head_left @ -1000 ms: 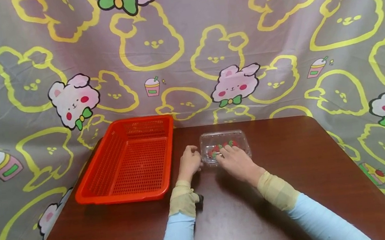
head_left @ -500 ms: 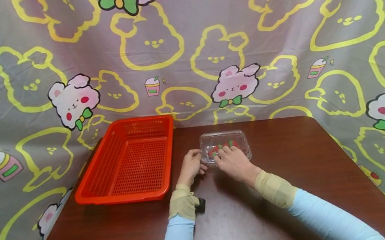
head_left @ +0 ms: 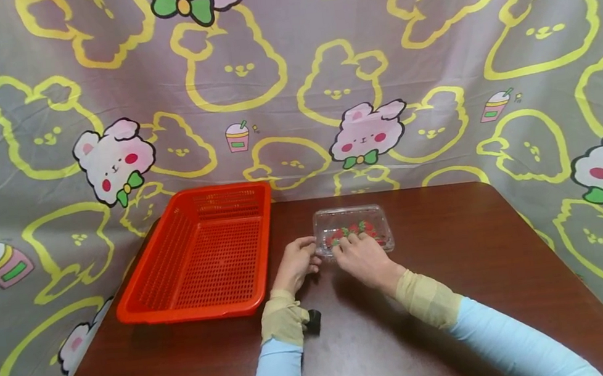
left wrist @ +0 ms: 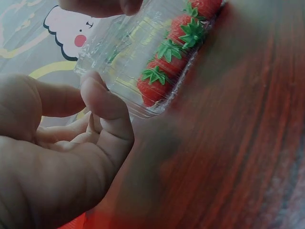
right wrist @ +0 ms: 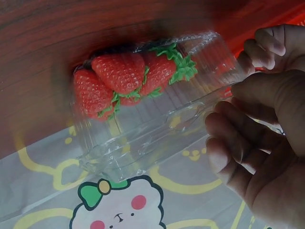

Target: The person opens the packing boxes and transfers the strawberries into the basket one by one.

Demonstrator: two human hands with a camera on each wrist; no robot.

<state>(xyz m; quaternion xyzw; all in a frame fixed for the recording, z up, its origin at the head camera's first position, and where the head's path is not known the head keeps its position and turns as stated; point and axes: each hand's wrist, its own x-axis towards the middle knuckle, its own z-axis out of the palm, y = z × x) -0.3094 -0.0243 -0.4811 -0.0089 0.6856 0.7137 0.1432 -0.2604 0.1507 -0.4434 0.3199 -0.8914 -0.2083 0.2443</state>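
- In the head view, the clear plastic box [head_left: 330, 217] is sitting just right of the frame's centre on the brown table [head_left: 471, 255], its long axis running left to right, with red strawberries [head_left: 367, 227] showing inside.
- There, the left hand [head_left: 296, 265] is resting by the box's lower left corner, so the box is lying to the right of its fingers; the right hand [head_left: 364, 260] is overlapping the lower edge, so the box is lying mostly above its fingertips. Both hands are sitting close, the right one covering more of that edge.
- The red basket [head_left: 193, 312] is standing left of centre, near the left hand but apart from it, and patterned cloth [head_left: 263, 49] is hanging behind.
- In the left wrist view, the left hand is filling the lower left, thumb and fingers bent beside the box end; whether they are pinching plastic, I cannot tell. The box is slanting away toward the upper right.
- In the right wrist view, the right hand is showing at right, thumb and fingers bent at the box's edge; a firm grasp I cannot confirm. The box is lying to their left.
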